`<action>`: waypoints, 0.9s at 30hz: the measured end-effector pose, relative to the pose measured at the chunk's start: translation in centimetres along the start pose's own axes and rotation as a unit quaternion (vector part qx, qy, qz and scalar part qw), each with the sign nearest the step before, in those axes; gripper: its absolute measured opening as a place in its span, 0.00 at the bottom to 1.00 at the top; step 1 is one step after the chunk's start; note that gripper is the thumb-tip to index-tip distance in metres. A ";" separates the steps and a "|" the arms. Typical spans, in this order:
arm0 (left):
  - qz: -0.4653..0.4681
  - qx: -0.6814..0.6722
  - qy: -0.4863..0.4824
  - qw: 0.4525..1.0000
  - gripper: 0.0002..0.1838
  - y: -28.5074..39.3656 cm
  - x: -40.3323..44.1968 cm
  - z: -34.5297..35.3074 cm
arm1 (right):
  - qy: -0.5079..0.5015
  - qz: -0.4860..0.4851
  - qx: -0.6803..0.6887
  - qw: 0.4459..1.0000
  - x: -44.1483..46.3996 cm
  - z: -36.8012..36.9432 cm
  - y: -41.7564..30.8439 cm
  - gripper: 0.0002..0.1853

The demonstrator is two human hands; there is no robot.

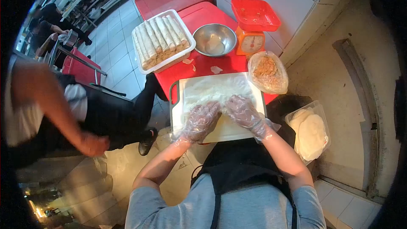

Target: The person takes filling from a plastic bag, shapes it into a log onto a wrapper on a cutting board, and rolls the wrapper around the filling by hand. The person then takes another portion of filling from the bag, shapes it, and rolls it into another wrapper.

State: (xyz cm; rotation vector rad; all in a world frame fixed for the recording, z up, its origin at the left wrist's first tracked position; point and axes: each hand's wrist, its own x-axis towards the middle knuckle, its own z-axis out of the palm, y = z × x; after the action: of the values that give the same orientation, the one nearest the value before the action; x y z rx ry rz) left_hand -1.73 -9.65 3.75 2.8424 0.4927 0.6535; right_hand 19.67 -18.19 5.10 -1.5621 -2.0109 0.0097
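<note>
A thin white wrapper sheet [218, 87] lies spread over the white cutting board [227, 133], which has a green-grey handle at its left. Both my hands wear loose clear plastic gloves. My left hand [201, 121] is closed, its curled fingers at the near edge of the wrapper. Close beside it, my right hand [243, 112] is curled on the same edge, thumb inward. The glove film and the backs of my hands hide my fingertips and anything under them. Right of the board, a clear bag-lined bowl holds an orange-brown filling [267, 70].
Long white rolls fill a white tray [191, 44] on the red table [203, 65]. Near it stand a steel bowl [215, 39] and an orange scale [252, 40] with a red pan. Round wrappers [308, 131] sit in a tub at right. Another person's arm [59, 106] is blurred at left.
</note>
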 end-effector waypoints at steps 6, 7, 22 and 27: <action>-0.015 -0.099 0.009 0.995 0.23 -0.4 -0.1 -1.1 | -0.034 0.036 0.026 0.998 -1.0 -0.5 -1.4 0.10; -0.019 -0.121 0.007 0.992 0.22 -0.5 -0.2 -1.0 | -0.039 0.040 0.028 0.998 -1.3 -0.3 -1.3 0.10; 0.011 -0.080 -0.017 0.997 0.27 -8.4 4.9 -0.7 | -0.050 0.031 0.041 0.997 0.3 0.0 -3.4 0.19; -0.122 -0.050 -0.115 0.985 0.30 -7.1 9.5 -1.5 | -0.095 0.074 0.048 0.992 1.5 1.4 -6.6 0.21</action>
State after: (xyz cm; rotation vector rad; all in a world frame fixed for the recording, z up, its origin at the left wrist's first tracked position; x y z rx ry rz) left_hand 3.71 0.49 7.00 2.6578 0.7284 0.2928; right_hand 13.05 -18.46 6.91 -1.6975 -1.9988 0.3197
